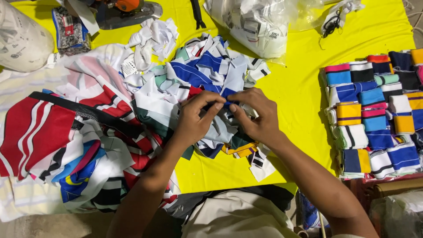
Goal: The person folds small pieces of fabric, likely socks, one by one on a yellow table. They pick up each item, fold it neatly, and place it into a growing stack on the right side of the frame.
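Bare yellow table [299, 101] lies open between scrap heap [194, 83] and folded stacks [374, 114].

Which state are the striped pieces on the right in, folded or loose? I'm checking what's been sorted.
Folded. The striped pieces sit as compact rectangles packed in rows on the yellow table, unlike the loose pile under both hands.

Both forearms are bare from the lower edge of the view up to the wrists — no sleeve, cuff or glove shows on either one. The left hand [194, 121] and the right hand [255, 115] are bare too: no ring, watch, band or bracelet can be seen on the fingers or wrists. The fingernails that show look short and unpainted. Below the hands, between the two forearms, lies pale cream cloth with a dark grey band above it — whether this is the person's own clothing cannot be told for sure.
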